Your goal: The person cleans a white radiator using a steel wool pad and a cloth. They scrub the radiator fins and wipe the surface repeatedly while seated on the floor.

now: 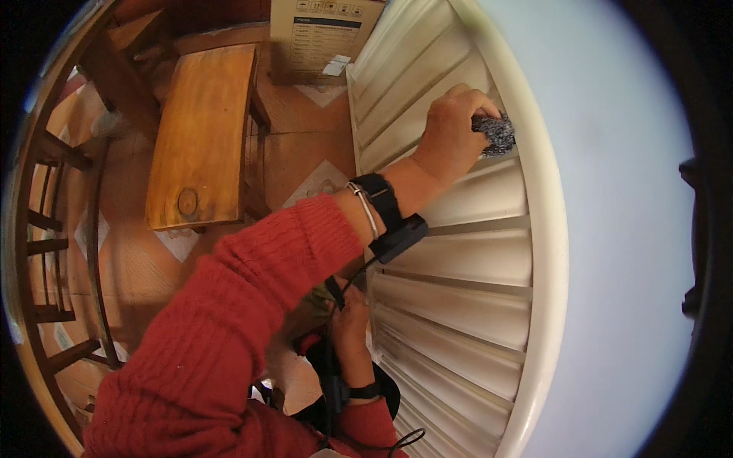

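My left hand (455,129) grips a bunched, dark grey speckled cloth (496,135). It presses the cloth to the inner side of the rounded frame (550,229) of a cream slatted panel (475,252). Lower down, my right hand (350,318) is beside the panel's near edge, partly behind my left sleeve (229,292). Its fingers are bent near a dark strip and a thin black cable; whether it holds either is unclear. Something yellow-green (316,303) shows by those fingers, too hidden to name. Each wrist carries a black strap with a small device.
A wooden bench (200,137) stands on the tiled floor (303,146) to the left. Beyond it is a printed cardboard box (320,43). Dark wooden furniture rails (94,240) line the far left. A pale wall (624,229) rises right of the panel. The cable loops near my body.
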`<state>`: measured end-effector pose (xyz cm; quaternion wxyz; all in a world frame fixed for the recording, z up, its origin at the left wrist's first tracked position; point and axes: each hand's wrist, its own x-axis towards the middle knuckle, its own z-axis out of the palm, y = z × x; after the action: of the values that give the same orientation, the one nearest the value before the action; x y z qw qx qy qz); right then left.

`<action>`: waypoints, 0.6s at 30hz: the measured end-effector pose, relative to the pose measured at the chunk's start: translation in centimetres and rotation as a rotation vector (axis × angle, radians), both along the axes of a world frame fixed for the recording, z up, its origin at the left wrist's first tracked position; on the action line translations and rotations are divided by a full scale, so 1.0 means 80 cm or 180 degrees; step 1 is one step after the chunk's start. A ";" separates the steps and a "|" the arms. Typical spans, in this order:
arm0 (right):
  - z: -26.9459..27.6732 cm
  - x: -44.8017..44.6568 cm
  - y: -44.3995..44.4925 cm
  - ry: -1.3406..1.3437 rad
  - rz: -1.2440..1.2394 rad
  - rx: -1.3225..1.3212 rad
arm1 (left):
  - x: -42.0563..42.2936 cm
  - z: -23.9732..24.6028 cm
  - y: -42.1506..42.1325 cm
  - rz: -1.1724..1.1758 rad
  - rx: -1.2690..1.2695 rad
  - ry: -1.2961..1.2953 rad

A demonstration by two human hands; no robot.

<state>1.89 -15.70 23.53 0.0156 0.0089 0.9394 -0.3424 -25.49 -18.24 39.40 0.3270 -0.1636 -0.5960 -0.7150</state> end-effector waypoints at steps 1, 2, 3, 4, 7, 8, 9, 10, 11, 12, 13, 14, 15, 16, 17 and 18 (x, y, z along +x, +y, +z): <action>-0.002 0.001 0.002 0.0023 -0.0034 0.0034 | 0.002 -0.006 -0.001 -0.0050 -0.0200 -0.0036; -0.003 0.003 0.003 0.0095 -0.0052 -0.0048 | 0.006 -0.013 -0.005 -0.0054 -0.0361 -0.0003; -0.004 0.005 0.007 0.0114 -0.0059 -0.0148 | 0.012 -0.020 -0.005 -0.0184 -0.0658 -0.0148; -0.005 0.005 0.008 0.0144 -0.0064 -0.0214 | 0.015 -0.024 -0.009 -0.0168 -0.0849 -0.0401; -0.009 0.004 0.017 -0.0138 0.0032 -0.0326 | 0.020 -0.021 -0.006 -0.0117 -0.0798 -0.0564; -0.010 0.003 0.019 -0.0158 0.0078 -0.0351 | 0.019 -0.015 0.000 -0.0037 -0.0635 -0.0212; -0.011 0.000 0.019 -0.0180 0.0074 -0.0362 | 0.017 -0.007 0.006 -0.0050 -0.0559 -0.0104; -0.012 -0.002 0.020 -0.0337 0.0033 -0.0353 | 0.016 -0.001 0.011 -0.0118 -0.0476 0.0165; -0.012 -0.003 0.020 -0.0245 0.0027 -0.0373 | 0.016 0.001 0.014 -0.0073 -0.0527 -0.0013; -0.012 -0.003 0.022 -0.0299 0.0015 -0.0366 | 0.015 0.000 0.015 -0.0052 -0.0564 -0.0041; -0.013 -0.007 0.024 -0.0299 0.0000 -0.0366 | 0.012 -0.003 0.015 -0.0064 -0.0660 -0.0174; -0.013 -0.006 0.025 -0.0207 -0.0044 -0.0354 | 0.014 -0.011 0.017 -0.0170 -0.0499 -0.0171; -0.012 -0.004 0.028 -0.0161 -0.0077 -0.0338 | 0.012 -0.021 0.019 -0.0139 -0.0455 -0.0060; -0.011 -0.001 0.031 -0.0247 -0.0116 -0.0268 | 0.012 -0.033 0.020 -0.0132 -0.0442 -0.0086; -0.011 0.001 0.035 -0.0138 -0.0113 -0.0354 | 0.012 -0.048 0.026 -0.0195 -0.0513 -0.0263; -0.011 0.002 0.038 -0.0143 -0.0120 -0.0379 | 0.015 -0.063 0.028 -0.0119 -0.0461 -0.0229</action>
<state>2.06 -12.67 22.66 0.0308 0.0334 0.9164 -0.3977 -24.31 -15.99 34.39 0.2793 -0.1721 -0.6543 -0.6814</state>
